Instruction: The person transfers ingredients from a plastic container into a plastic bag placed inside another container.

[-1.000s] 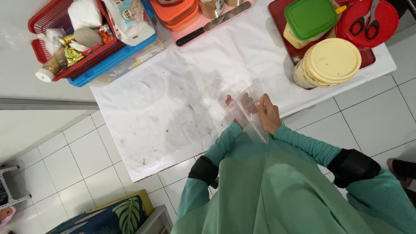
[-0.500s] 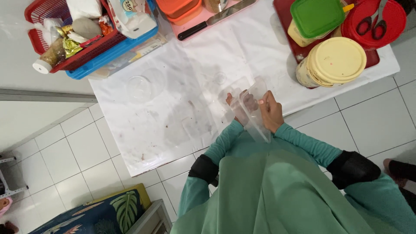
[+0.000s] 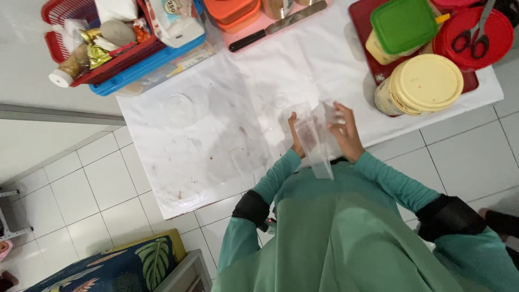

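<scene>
White sheet (image 3: 216, 146) on tabletop left open ahead; far edge blocked by red basket (image 3: 70, 32), knife (image 3: 278, 24), yellow-lidded tub (image 3: 419, 84).

A clear, glossy plastic bag (image 3: 316, 141) over a stained, matt white table sheet (image 3: 216, 135).

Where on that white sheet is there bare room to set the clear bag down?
Both hands, left hand and right hand, hold the clear plastic bag. The white sheet lies bare left of the hands, below a clear lid. It is crowded along the far edge: red basket, knife, yellow-lidded tub and red tray.
</scene>
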